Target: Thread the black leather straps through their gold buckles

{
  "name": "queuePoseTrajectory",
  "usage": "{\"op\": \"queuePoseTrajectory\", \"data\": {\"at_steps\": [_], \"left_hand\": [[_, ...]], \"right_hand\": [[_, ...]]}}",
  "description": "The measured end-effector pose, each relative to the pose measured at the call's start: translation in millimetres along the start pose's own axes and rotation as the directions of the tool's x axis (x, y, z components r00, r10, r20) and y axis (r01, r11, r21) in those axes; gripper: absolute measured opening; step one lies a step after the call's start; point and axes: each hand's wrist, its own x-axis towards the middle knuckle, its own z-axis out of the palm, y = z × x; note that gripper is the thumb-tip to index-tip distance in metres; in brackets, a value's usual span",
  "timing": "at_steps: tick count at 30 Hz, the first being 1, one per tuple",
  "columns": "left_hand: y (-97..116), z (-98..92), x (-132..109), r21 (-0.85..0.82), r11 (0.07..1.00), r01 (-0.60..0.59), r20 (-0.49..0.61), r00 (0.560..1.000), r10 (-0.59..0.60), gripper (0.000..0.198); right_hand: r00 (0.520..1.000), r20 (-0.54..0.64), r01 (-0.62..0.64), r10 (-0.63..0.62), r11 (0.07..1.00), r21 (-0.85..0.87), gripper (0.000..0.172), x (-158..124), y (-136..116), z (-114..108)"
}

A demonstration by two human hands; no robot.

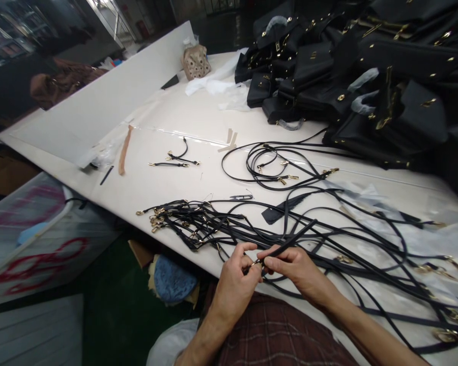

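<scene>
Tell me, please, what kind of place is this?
Probably a handbag workshop or small factory. A heap of black handbags with gold fittings covers the far side of a long white table, many black straps lie across it, and both hands hold one strap's end.

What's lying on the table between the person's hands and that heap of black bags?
In the head view, between the hands, left and right, and the black bags, lie tangled black straps, small thread snips and a coiled strap.

Tangled straps (275, 229) ahead, bare table (145, 183) left
</scene>
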Motion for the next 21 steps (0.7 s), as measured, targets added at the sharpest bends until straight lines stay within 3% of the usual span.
{"op": "queuePoseTrajectory", "data": {"at_steps": [3, 6, 9, 12, 14, 16, 19, 21], "left_hand": [[0, -0.9, 0, 0.029, 1.000, -0.011, 0.006, 1.000, 0.011, 0.032], [0, -0.3, 0, 0.059, 0.998, -0.001, 0.008, 1.000, 0.001, 0.034], [-2, 1.5, 1, 0.019, 1.000, 0.013, 0.013, 1.000, -0.014, 0.036], [-5, 0.4, 4, -0.056, 0.998, 0.036, -0.019, 0.999, -0.037, 0.038], [-8, -2.6, 6, -0.099, 0.994, 0.053, -0.036, 0.998, -0.057, 0.038], [-9, -6.0, 7, -0.144, 0.987, 0.065, 0.005, 0.998, -0.065, 0.040], [-7, -8.9, 7, -0.203, 0.976, 0.072, 0.144, 0.989, -0.043, 0.048], [-3, -9.8, 6, -0.222, 0.973, 0.056, 0.201, 0.979, -0.010, 0.055]], "right_hand": [[1.000, -0.023, 0.013, -0.014, 0.998, -0.056, 0.033, 1, 2, 2], [0.991, -0.055, 0.108, -0.122, 0.972, -0.207, 0.025, 3, 4, 6], [0.948, -0.047, 0.269, -0.314, 0.872, -0.408, 0.018, 1, 7, 13], [0.892, 0.063, 0.411, -0.447, 0.747, -0.522, 0.022, -7, 5, 20], [0.885, 0.155, 0.447, -0.439, 0.710, -0.544, 0.028, -12, -1, 21], [0.906, 0.207, 0.420, -0.368, 0.732, -0.537, 0.028, -13, -7, 19], [0.941, 0.155, 0.338, -0.303, 0.789, -0.513, 0.030, -6, -11, 13], [0.943, 0.061, 0.317, -0.328, 0.819, -0.478, 0.020, 1, -8, 11]]}}
